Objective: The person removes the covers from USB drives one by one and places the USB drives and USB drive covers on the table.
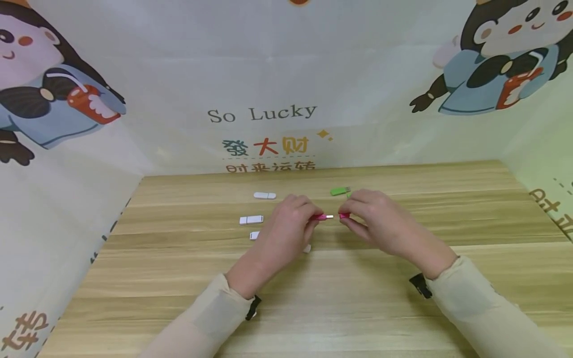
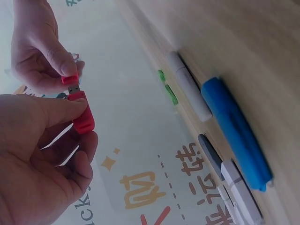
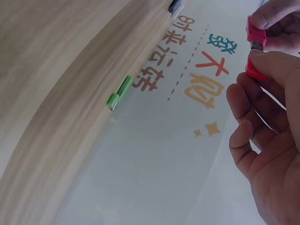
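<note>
Between thumb and fingers, my left hand pinches a pink-red USB stick whose metal plug is bare and points right. Opposite it, my right hand pinches the matching pink-red cap. In the head view a small gap separates the plug's tip from the cap. Both hands are held above the wooden table, toward its far side. The right wrist view shows the red stick in the left hand, while the cap is partly covered by my right thumb.
White USB sticks lie left of my left hand, another farther back. A green USB stick and its green cap lie behind the hands. The left wrist view also shows a blue stick. A printed cloth rises behind the table.
</note>
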`<state>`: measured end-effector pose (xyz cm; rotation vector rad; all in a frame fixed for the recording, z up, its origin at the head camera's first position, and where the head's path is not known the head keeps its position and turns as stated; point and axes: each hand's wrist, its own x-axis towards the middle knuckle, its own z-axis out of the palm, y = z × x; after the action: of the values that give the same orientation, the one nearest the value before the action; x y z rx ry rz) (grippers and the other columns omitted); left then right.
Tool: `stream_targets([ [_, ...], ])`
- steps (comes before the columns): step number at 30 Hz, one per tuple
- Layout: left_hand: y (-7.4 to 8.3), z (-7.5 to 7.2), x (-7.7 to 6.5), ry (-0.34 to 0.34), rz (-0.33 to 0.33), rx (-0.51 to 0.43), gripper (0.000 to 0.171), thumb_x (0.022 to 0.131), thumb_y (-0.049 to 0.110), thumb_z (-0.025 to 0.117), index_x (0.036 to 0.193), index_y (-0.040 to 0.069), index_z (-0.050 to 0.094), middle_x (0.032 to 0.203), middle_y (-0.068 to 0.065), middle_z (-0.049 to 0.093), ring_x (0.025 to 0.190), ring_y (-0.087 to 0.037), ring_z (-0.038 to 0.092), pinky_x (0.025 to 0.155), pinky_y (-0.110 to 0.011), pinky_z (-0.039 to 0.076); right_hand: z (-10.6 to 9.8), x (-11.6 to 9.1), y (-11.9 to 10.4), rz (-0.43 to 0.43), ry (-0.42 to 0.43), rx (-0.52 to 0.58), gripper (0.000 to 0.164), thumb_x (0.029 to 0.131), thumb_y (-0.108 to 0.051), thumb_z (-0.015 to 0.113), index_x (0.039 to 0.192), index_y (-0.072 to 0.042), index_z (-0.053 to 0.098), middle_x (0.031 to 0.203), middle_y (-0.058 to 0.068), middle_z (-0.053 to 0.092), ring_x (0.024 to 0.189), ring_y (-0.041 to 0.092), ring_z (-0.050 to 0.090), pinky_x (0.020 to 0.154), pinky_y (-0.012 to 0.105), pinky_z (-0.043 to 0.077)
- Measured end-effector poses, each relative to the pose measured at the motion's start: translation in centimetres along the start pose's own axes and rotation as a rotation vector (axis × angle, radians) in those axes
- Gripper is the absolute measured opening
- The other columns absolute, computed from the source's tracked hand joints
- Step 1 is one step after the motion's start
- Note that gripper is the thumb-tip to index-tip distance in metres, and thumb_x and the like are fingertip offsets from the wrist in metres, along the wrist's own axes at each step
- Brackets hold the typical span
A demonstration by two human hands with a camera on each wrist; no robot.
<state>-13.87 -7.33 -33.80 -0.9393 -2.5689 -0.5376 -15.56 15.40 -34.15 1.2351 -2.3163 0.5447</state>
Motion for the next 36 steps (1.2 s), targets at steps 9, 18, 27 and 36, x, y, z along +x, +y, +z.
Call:
stream_targets([
  [9,-0.8,0.1,1.0,-0.072,-0.067,-0.026,0.007,0.094,0.014,0.068,0.099,0.010,0.073,0.095,0.003,0.067,0.091,-0.014,0.058,0.083,-0.025,0.048,-1.1,-1.0,0.8,0.067,-0.024,-0.001,0.014,0.083,-0.009,0.079,0.094,-0.007,0.070,0.088,0.000,0.067,0.078,0.013,0.063,0.071,0.029,0.054],
  [18,-0.8,0.9,3.0,-0.184,-0.156,-0.032,0.012,0.096,0.014,0.065,0.105,0.011,0.073,0.097,0.004,0.061,0.090,-0.010,0.056,0.084,-0.022,0.049,-2.3,-2.4,1.5,0.093,-0.030,-0.021,0.017,0.081,-0.005,0.080,0.094,-0.009,0.070,0.089,-0.001,0.068,0.082,0.015,0.065,0.073,0.032,0.055],
  [27,-0.4,2.7,5.7,-0.305,-0.192,-0.037,0.015,0.097,0.012,0.063,0.107,0.008,0.074,0.095,0.002,0.057,0.084,-0.011,0.053,0.077,-0.021,0.048,-3.2,-3.3,1.7,0.134,-0.066,-0.037,0.016,0.083,-0.006,0.078,0.097,-0.010,0.071,0.092,-0.001,0.069,0.084,0.015,0.066,0.072,0.032,0.055],
  [36,-0.9,5.0,7.9,-0.408,-0.214,-0.063,0.018,0.097,0.009,0.060,0.109,0.009,0.074,0.102,0.001,0.064,0.093,-0.011,0.055,0.085,-0.024,0.047,-3.4,-4.0,1.9,0.115,-0.061,-0.044,0.017,0.082,-0.003,0.077,0.097,-0.009,0.071,0.092,-0.001,0.069,0.083,0.015,0.066,0.072,0.033,0.055],
])
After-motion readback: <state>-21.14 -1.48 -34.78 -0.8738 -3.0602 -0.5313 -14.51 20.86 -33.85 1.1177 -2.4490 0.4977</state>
